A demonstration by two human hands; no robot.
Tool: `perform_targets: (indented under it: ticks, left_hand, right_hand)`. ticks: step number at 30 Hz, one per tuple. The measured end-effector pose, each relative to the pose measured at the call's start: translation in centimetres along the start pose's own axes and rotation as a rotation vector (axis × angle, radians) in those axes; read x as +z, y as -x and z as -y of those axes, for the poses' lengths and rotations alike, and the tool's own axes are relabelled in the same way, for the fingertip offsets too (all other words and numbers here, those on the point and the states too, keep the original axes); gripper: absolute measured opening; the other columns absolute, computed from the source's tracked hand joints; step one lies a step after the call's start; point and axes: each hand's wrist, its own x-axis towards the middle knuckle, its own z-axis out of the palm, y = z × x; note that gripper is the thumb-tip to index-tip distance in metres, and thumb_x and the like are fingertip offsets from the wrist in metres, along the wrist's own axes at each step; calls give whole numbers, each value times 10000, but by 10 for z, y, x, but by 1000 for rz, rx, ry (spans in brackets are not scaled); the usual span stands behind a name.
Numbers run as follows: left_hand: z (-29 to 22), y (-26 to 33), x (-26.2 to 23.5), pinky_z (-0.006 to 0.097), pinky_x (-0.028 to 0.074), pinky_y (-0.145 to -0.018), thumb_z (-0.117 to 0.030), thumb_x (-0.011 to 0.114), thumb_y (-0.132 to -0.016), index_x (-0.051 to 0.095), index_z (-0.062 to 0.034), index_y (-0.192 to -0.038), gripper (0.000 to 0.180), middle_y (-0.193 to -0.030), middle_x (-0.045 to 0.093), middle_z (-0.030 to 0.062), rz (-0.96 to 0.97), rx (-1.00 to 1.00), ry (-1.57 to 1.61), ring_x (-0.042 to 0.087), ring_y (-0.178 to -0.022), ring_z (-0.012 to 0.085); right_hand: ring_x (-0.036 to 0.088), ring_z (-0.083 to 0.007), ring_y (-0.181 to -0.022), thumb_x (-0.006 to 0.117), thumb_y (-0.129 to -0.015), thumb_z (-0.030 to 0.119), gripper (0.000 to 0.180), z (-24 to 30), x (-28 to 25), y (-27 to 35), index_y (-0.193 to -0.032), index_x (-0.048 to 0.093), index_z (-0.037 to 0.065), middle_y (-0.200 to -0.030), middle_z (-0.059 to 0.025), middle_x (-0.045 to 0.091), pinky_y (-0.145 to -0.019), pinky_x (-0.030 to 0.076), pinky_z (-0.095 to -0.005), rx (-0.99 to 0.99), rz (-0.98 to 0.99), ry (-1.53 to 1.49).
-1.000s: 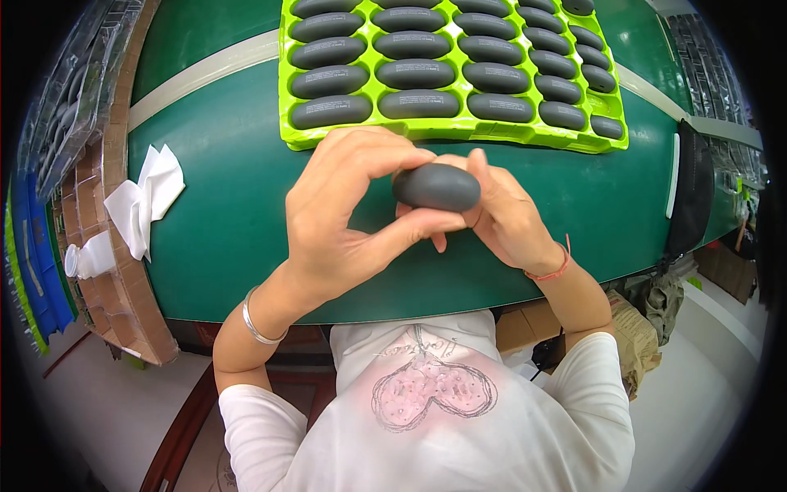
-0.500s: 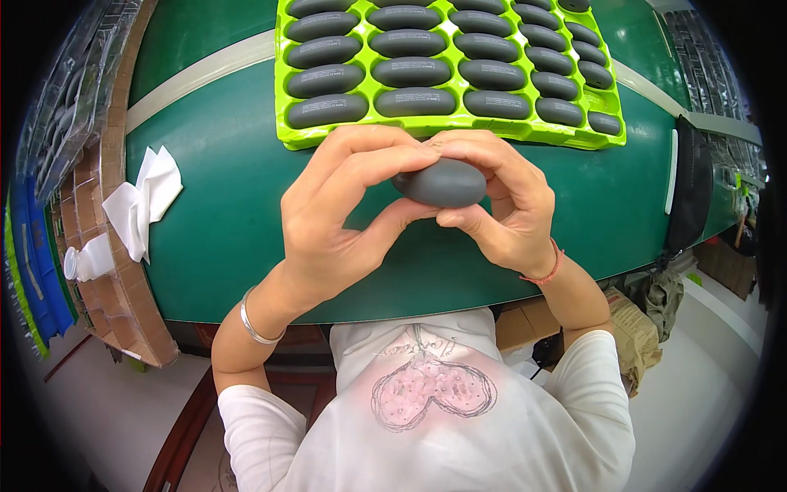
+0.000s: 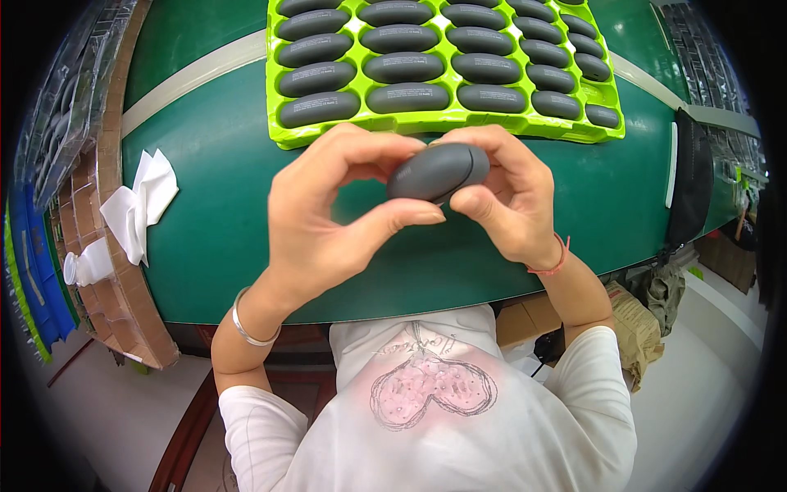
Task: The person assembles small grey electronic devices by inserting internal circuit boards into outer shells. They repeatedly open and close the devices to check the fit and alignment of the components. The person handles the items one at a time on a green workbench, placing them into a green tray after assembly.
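Two-handed grip: grey oval case [image 3: 428, 174]

Position: the case is held above the green table [image 3: 607, 201], on the near side of the bright green tray [image 3: 566, 129] of similar cases [image 3: 407, 97]. The left hand [image 3: 310, 209] is clamped on the left part, thumb below, fingers above; the right hand [image 3: 518, 197] is clamped likewise at the right end. Fingertip contact on the far side is hidden and cannot be confirmed.

Handling: the shell appears stiff, probably light, and its smooth, rounded surface may slip. A curved seam [image 3: 470, 170] crosses the right end; grip both rounded ends and avoid pressing the seam.
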Motion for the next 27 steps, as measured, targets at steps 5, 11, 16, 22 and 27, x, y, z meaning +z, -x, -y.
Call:
perform_targets:
  ticks: [5, 11, 16, 22, 27]
  left_hand:
    - [-3, 1, -5, 292, 533, -813, -49, 733, -823, 603, 54, -1109, 331, -1020, 660, 114, -54, -203, 292, 643, -920, 156]
    - [-5, 2, -3, 273, 515, -820, -44, 683, -870, 589, 67, -1122, 291, -1038, 649, 112, -149, -189, 342, 623, -895, 138]
    - [-2, 4, -3, 253, 506, -796, -39, 660, -890, 595, 63, -1112, 253, -1044, 649, 101, -167, -166, 309, 615, -892, 123]
    - [0, 4, -2, 238, 499, -760, -58, 652, -903, 612, 57, -1086, 220, -1027, 657, 88, -167, -193, 304, 608, -883, 112]
    - [3, 5, -1, 235, 494, -743, -69, 645, -910, 625, 58, -1062, 199, -1008, 663, 87, -157, -190, 292, 607, -871, 110]
  right_hand:
    - [646, -196, -970, 624, -921, 116, 339, -5, -2, -1, -1202, 512, -38, -1099, -122, 613, -742, 598, -339, 142, 92, -365]
    - [629, -206, -1025, 638, -897, 67, 368, -7, 3, 0, -1224, 492, -16, -1146, -127, 595, -775, 605, -376, 197, 90, -504]
    - [628, -185, -1041, 729, -800, -10, 458, -11, 3, 2, -1199, 505, -10, -1161, -111, 592, -811, 587, -341, 13, 78, -240]
    - [680, -207, -953, 806, -737, 41, 477, -5, 5, 4, -1135, 551, -20, -1067, -109, 629, -834, 573, -332, -153, 6, 122]
    - [692, -214, -919, 825, -721, 68, 471, -2, 7, 4, -1102, 568, -31, -1018, -111, 642, -814, 579, -322, -222, -24, 212]
